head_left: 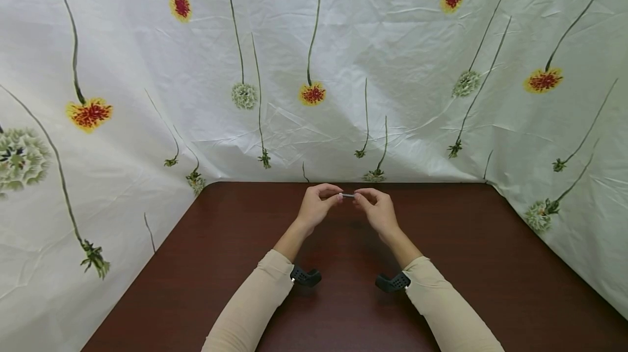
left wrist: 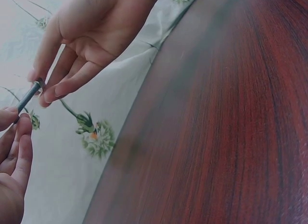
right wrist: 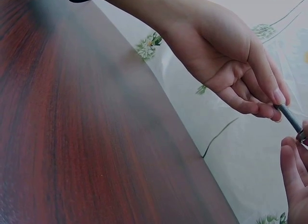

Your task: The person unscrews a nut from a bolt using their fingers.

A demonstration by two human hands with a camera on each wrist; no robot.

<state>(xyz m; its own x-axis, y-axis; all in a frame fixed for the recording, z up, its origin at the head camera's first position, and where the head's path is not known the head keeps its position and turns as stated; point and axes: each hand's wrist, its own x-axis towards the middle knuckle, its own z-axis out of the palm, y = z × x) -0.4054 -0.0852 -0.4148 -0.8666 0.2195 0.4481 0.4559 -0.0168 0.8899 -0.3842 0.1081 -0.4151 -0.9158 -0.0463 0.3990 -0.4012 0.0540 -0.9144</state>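
Observation:
Between both hands, above the far part of the table, a short grey threaded bolt (head_left: 348, 195) is held. My left hand (head_left: 314, 206) pinches its left end between thumb and fingertips. At the other end, my right hand (head_left: 379, 211) pinches with thumb and fingers. Ridges of thread show on the bolt (left wrist: 29, 97) in the left wrist view. A small shiny metal piece (right wrist: 301, 136) sits at the right-hand end in the right wrist view. Whether it is a nut or the bolt's head I cannot tell. Fingertips cover both ends.
A dark red-brown wood-grain table (head_left: 235, 265) lies under the arms. White cloth (head_left: 279, 30) printed with flowers hangs behind and along both sides. Each wrist wears a black band (head_left: 305, 276), over or beside a beige sleeve (head_left: 252, 305).

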